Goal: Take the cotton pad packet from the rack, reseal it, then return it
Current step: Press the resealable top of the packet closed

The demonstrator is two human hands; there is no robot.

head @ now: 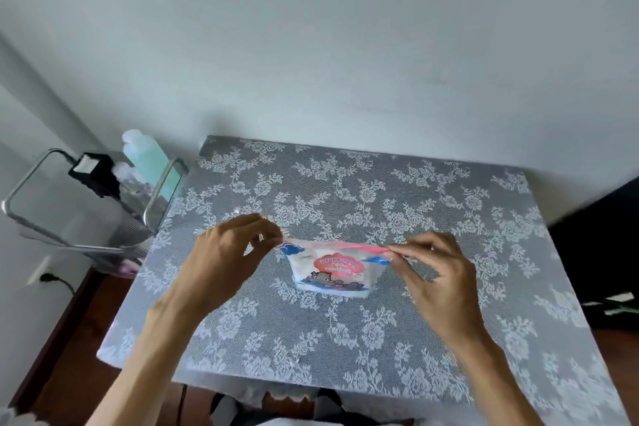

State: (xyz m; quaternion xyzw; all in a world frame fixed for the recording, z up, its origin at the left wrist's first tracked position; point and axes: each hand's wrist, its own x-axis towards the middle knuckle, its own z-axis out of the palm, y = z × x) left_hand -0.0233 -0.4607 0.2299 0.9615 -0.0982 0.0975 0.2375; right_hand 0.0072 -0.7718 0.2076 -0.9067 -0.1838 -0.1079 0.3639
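Observation:
The cotton pad packet (332, 271) is a small clear pouch with a red label and a cartoon print. It hangs upright just above the middle of the lace-covered table (432, 204). My left hand (224, 252) pinches the left end of its top strip. My right hand (439, 270) pinches the right end, and the strip is stretched flat between them. The metal rack (93, 204) stands off the table's left edge.
In the rack stand a pale green bottle (148, 156) and a black item with a white label (91, 169). A wall socket with a plug (45, 275) sits low on the left wall. Dark furniture (601, 245) borders the table's right side.

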